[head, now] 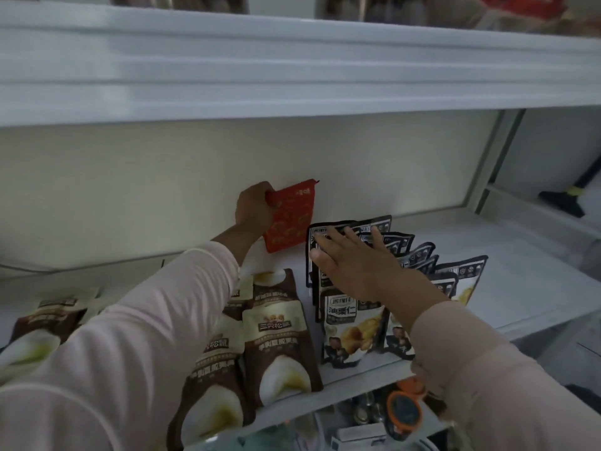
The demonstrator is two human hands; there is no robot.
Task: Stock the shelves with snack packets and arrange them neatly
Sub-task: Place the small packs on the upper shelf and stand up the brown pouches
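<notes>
Head view: held a red snack packet (pixel 291 219) at the back of the shelf (pixel 487 242), close against the back wall (pixel 130 190), in the left hand (pixel 253 208), with fingers (pixel 261 191) curled round its upper left edge. Kept it near upright on its long axis, top tipped slightly right, lower edge at or just above the shelf floor; contact unclear. Pressed the right hand (pixel 357 265), fingers straight and spread and gripping nothing, onto the upper faces of black-edged packets (pixel 340 323) standing in overlapping rows mid-shelf. Placed the red packet just left of and behind those rows, nearer the left hand, apparently for setting down beside them. Looked flat, thin and glossy, red with small gold marks and pale print near the top. Lined up brown-and-cream packets (pixel 276 336) along the shelf's front left edge.
</notes>
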